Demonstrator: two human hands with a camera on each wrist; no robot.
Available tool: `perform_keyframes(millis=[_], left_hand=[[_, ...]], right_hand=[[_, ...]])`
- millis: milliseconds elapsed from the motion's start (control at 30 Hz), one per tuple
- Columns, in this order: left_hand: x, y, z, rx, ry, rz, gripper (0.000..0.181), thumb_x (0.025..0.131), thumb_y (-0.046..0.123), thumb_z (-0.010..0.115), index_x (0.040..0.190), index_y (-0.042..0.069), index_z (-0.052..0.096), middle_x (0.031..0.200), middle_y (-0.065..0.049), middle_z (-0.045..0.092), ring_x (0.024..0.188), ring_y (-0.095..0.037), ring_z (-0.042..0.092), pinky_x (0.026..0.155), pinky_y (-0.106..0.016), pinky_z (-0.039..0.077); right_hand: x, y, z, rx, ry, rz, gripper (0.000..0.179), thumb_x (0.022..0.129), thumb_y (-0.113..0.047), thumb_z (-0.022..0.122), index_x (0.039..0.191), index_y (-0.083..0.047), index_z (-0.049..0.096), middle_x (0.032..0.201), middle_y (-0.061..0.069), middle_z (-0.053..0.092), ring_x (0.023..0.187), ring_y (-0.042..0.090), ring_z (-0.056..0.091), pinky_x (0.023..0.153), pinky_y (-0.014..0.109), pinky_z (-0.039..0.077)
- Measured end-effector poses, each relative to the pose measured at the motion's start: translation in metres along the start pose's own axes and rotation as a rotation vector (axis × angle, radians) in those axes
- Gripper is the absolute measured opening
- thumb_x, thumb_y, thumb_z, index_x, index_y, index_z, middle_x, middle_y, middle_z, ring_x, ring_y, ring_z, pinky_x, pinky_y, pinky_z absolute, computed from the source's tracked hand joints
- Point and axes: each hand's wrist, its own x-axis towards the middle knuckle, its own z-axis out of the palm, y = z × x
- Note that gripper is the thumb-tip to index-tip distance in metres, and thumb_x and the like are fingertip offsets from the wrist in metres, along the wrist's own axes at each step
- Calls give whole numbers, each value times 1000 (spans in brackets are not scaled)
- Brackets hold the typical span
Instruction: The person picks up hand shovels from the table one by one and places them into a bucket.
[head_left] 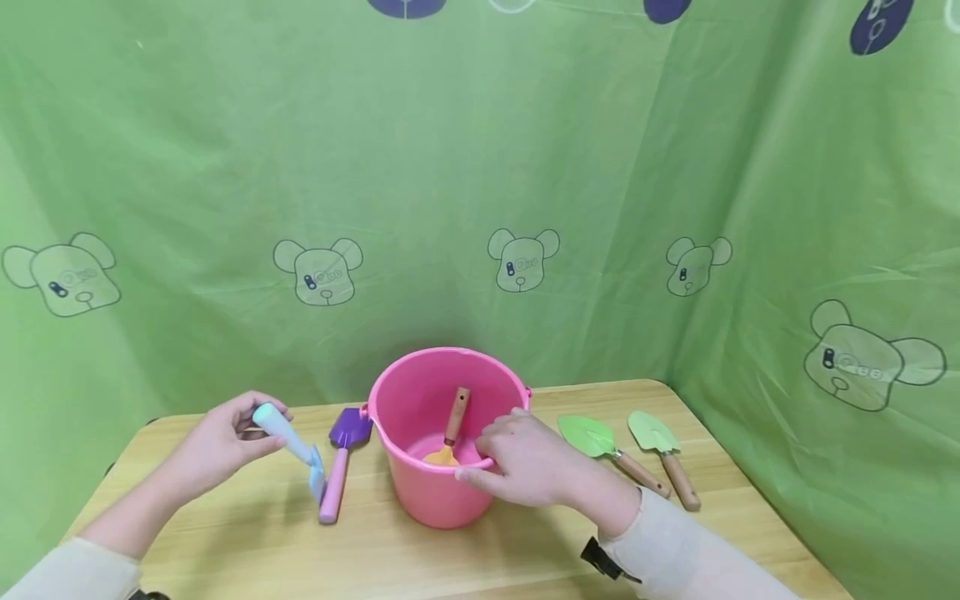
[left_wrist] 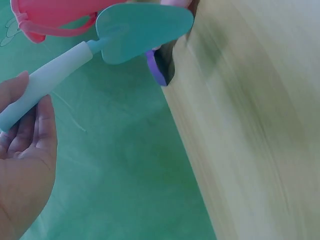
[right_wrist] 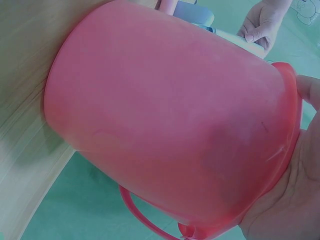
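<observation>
My left hand (head_left: 222,440) holds a toy trowel (left_wrist: 145,31) by its pale blue handle, with the blue blade pointing down above the table. The same trowel shows in the left wrist view with fingers and thumb around the handle. My right hand (head_left: 525,458) grips the near right rim of a pink bucket (head_left: 442,500), thumb outside and fingers over the edge. Inside the bucket a trowel with a wooden handle (head_left: 457,415) leans, its yellow blade at the bottom. Just right of the held trowel lies a purple trowel (head_left: 337,479) with a pink handle.
Two green trowels with wooden handles, one leaf-shaped (head_left: 587,435) and one paler (head_left: 652,431), lie on the wooden table (head_left: 360,567) right of the bucket, beyond my right forearm. A green curtain (head_left: 420,167) printed with bear faces hangs behind the table and along its right side.
</observation>
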Motion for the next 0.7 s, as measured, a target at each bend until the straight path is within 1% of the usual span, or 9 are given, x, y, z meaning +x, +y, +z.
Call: perform_keyframes(millis=[67,233,333,500,700], left_hand=[[0,0,4,-15,17,-15,40,87,16,77,121,2,59,120,-17,65,103,-15,67,85,-24,54],[1,-2,14,-50,48,-15,45,88,17,77,125,0,57,126,-20,65,104,-8,66,86,-22,53],[2,-3,20,-77,59,-15,46,89,16,76,126,-1,56,127,-20,64,104,-7,65,87,-21,52],[3,-4,27,-89,75,-28,46,88,17,76,125,-2,55,125,-19,66,103,-10,66,86,-21,52],[3,-4,31,-103,92,-31,45,88,16,77,124,-2,56,124,-21,65,102,-10,66,86,-20,52]], right_hand=[[0,0,0,0,0,2,52,99,-65,40,65,-26,47,64,-14,43,67,6,44,85,35,40],[-1,0,1,1,8,-3,52,99,-65,40,65,-26,47,65,-15,43,68,6,44,85,35,40],[-1,0,0,2,8,-2,52,99,-66,39,65,-26,47,65,-15,43,68,6,44,85,35,40],[-2,0,0,4,5,1,52,99,-65,40,66,-26,48,65,-14,44,70,6,45,86,36,40],[-2,0,0,2,1,1,52,99,-65,40,66,-26,48,66,-15,44,71,7,46,87,37,40]])
